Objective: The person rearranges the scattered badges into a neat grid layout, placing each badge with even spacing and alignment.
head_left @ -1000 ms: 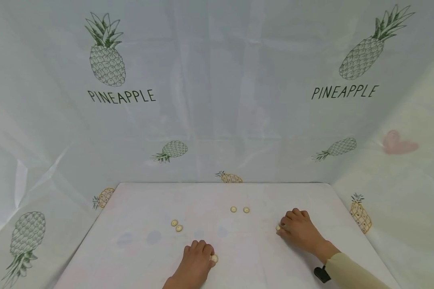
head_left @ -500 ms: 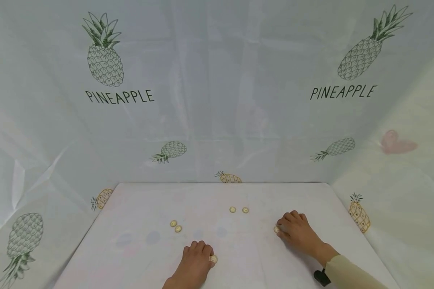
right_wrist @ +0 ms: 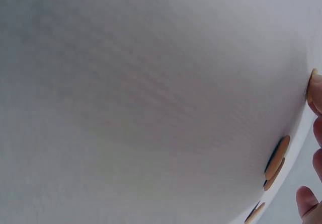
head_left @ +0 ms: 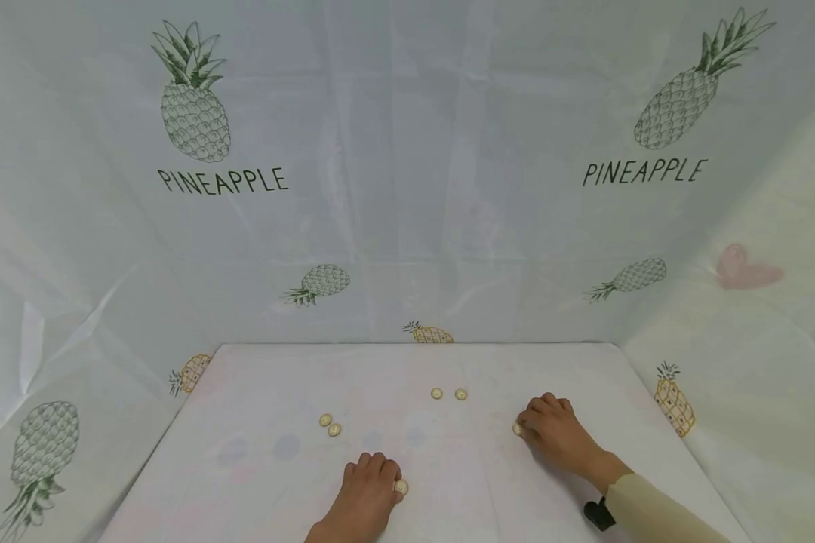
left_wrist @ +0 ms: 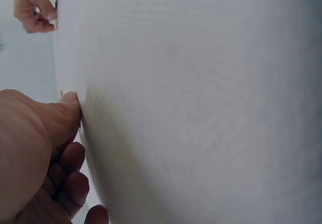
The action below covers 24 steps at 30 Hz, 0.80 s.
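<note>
Biggest thing here is the pineapple-print sheet (head_left: 407, 188) at the back, then the white-covered tabletop (head_left: 258, 385) in front of it. On that, 2 bare hands. The right hand (head_left: 560, 436) is reaching farther out, fingers bent, grip closed to what looks like a thumb-and-finger pinch on the right disc (head_left: 517, 429), which pokes out past the fingertips. The left hand (head_left: 367, 490) is at the near side, also closed to a small pinch, on the left disc (head_left: 401, 487); its wrist cam barely shows the disc. Another 4 lie loose: the left pair (head_left: 335, 430), touching or nearly so, and the far pair (head_left: 437, 394), a bit apart.

My read: the step in hand is handling 1 disc per hand, right at cloth level. Next move calls for a steady pinch on those thin rims, imo, so neither skids. Can't tell if either's lifted.
</note>
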Motion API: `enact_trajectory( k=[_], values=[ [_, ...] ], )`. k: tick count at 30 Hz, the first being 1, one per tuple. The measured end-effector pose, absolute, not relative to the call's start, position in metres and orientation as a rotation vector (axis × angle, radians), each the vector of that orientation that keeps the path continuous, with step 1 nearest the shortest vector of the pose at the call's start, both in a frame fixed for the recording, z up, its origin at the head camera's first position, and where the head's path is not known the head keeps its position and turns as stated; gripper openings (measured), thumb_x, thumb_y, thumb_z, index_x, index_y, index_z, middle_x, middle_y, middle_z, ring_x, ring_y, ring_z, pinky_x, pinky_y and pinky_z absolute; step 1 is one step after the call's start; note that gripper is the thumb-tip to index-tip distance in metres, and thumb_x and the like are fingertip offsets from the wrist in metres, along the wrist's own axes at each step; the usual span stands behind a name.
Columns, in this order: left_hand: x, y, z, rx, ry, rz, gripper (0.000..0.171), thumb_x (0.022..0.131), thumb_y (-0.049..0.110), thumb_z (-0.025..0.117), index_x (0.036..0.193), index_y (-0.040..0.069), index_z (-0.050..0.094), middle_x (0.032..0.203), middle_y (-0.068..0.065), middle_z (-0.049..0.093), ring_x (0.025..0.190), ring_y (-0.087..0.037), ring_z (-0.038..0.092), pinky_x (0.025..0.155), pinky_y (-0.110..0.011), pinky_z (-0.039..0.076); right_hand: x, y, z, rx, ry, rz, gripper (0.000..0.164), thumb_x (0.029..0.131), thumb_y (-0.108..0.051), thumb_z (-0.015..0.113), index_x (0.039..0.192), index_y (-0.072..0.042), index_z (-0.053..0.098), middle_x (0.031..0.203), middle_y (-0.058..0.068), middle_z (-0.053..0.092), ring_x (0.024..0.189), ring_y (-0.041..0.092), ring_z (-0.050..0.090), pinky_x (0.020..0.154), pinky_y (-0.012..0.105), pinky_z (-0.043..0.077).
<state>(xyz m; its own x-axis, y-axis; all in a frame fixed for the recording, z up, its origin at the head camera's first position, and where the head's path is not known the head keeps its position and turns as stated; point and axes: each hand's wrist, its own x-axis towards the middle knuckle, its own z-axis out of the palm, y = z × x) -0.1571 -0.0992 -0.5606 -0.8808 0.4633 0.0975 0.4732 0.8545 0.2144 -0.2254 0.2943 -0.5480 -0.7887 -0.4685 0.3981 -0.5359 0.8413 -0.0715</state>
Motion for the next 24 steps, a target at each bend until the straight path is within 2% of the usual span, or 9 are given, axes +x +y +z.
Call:
enact_trajectory(
  k=[5, 24],
  values=[
    [-0.1567, -0.1002, -0.5615, -0.753, -2.975, -0.385, 0.026, 0.091, 0.034, 0.082, 0.104, 0.021, 0.062, 0.094, 0.010, 0.052, 0.088, -0.011, 0.042, 0.075, -0.034, 0.036, -0.2266, 0.2939, -0.5495, 0.717, -2.729, 0.268, 0.009, 0.093, -0.020, 0.082, 0.099, -0.022, 0.076, 0.099, -0.011, 0.064, 0.097, 0.010, 0.048, 0.088, 0.043, 0.040],
    [-0.1587, -0.1004, -0.5594, -0.764, -2.978, -0.395, 0.028, 0.090, 0.033, 0.083, 0.104, 0.020, 0.063, 0.093, 0.008, 0.052, 0.088, -0.012, 0.044, 0.073, -0.034, 0.035, -0.2314, 0.2945, -0.5470, 0.704, -2.793, 0.299, 0.007, 0.095, -0.027, 0.080, 0.098, -0.024, 0.075, 0.098, -0.016, 0.061, 0.096, 0.007, 0.046, 0.088, 0.042, 0.039]
  ],
)
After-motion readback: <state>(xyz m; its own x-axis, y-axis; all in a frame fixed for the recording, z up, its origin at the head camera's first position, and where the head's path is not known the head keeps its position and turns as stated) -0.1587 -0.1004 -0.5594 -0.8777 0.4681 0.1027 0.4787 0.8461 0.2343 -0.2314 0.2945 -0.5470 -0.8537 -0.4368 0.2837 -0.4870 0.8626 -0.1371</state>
